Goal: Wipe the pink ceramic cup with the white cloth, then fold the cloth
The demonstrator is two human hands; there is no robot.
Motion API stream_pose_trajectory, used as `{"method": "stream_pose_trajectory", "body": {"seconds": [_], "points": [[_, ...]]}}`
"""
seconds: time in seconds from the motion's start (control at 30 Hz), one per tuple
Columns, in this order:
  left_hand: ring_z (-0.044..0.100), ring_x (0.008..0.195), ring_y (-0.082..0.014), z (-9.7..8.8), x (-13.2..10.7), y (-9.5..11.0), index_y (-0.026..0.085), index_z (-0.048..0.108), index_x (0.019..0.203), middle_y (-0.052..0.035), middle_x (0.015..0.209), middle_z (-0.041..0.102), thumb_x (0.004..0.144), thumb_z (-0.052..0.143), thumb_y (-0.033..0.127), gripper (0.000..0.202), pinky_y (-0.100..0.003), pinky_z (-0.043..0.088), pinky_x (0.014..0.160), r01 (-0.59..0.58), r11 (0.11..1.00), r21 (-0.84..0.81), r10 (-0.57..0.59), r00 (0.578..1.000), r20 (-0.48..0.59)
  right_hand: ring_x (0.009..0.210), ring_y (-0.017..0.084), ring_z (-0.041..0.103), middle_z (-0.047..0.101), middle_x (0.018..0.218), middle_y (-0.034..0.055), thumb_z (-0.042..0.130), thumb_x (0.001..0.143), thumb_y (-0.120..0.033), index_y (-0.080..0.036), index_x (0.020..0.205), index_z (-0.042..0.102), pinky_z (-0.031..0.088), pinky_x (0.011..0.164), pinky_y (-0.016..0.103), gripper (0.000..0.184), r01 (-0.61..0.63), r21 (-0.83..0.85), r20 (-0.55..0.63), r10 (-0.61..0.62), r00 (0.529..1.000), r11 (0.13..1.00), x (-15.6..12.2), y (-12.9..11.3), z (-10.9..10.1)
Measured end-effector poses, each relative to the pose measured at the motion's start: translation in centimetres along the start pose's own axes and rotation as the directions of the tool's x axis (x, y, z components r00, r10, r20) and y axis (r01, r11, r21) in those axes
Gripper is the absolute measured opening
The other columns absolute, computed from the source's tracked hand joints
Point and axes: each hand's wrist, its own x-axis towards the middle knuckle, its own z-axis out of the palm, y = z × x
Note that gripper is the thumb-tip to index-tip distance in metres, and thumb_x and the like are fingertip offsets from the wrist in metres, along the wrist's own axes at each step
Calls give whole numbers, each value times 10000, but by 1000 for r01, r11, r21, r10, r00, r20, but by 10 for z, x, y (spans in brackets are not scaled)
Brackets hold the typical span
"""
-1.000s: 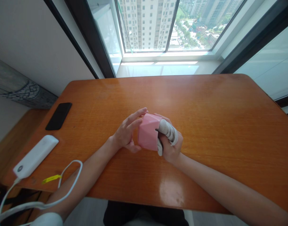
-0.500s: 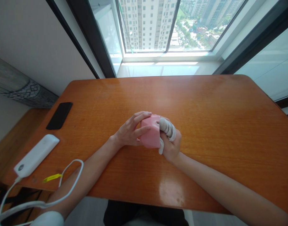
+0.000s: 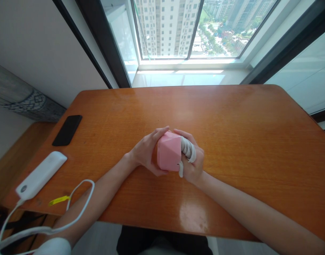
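- A pink, faceted, smooth-sided box (image 3: 169, 152) sits between my two hands, over the glossy orange-brown wooden worktop (image 3: 239, 141); it looks blocky, with no clear long axis.
- My left hand (image 3: 145, 152) is cupped half open at the box's left, a gap at the palm, fingertips at its far edge, thumb at its near edge. Whether that grip presses, I cannot tell.
- My right hand (image 3: 196, 163), close against the box's right, has its grip curled around a grey-white, ribbed, bunched cloth (image 3: 188, 148), which meets the box's right edge.
- Hidden: the box's inside, most right fingertips, and whether the box touches the worktop.
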Motion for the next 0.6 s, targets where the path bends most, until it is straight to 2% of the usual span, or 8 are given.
{"method": "stream_pose_trajectory", "body": {"seconds": [0.13, 0.23, 0.33, 0.43, 0.5, 0.6], "points": [[753, 1209, -385, 4, 0, 2, 279, 272, 1768, -168, 1485, 662, 529, 1019, 616, 1486, -508, 631, 1045, 85, 991, -102, -85, 996, 4, 1256, 359, 768, 819, 1233, 130, 636, 1040, -305, -245, 1135, 827, 664, 1009, 545, 222, 15, -26, -22, -16, 1000, 1000, 0, 1, 0], [765, 1127, -347, 8, -1, 1, 271, 277, 1760, -153, 1438, 698, 579, 993, 606, 1421, -468, 622, 1003, 146, 963, -225, -142, 989, 37, 1249, 365, 763, 813, 1210, 135, 634, 1034, -323, -237, 1108, 820, 659, 999, 547, 217, 39, -57, -30, -41, 999, 998, 0, 1, 1], [772, 1053, -323, 10, -1, -1, 231, 346, 1729, -148, 1361, 735, 681, 909, 751, 1299, -422, 620, 919, 242, 899, -366, -217, 970, 109, 1241, 365, 763, 816, 1140, 128, 606, 1036, -291, -246, 1082, 822, 658, 1001, 556, 226, 82, -94, -21, -84, 996, 992, 1, 0, 0], [763, 1093, -346, 7, 3, 0, 178, 535, 1612, -173, 1378, 737, 778, 729, 946, 1150, -433, 607, 941, 323, 835, -445, -278, 946, 166, 1294, 381, 749, 823, 1055, 111, 595, 1026, -233, -263, 1081, 815, 649, 1035, 599, 228, 114, -112, -4, -115, 993, 987, 1, -1, 0], [758, 1065, -340, 5, 5, 2, 152, 626, 1528, -174, 1356, 747, 818, 602, 1021, 1123, -436, 601, 949, 359, 805, -472, -302, 933, 196, 1329, 397, 738, 826, 1021, 105, 599, 1015, -223, -267, 1091, 805, 645, 1049, 632, 224, 145, -113, 10, -144, 989, 983, 1, -2, 0], [755, 1002, -321, 3, 6, 4, 136, 636, 1525, -166, 1305, 769, 829, 534, 1054, 1156, -415, 603, 900, 395, 782, -482, -324, 918, 228, 1329, 394, 748, 839, 1102, 124, 593, 1016, -230, -255, 1154, 796, 655, 1047, 626, 247, 139, -88, 33, -136, 990, 986, 2, -4, 0]]}}
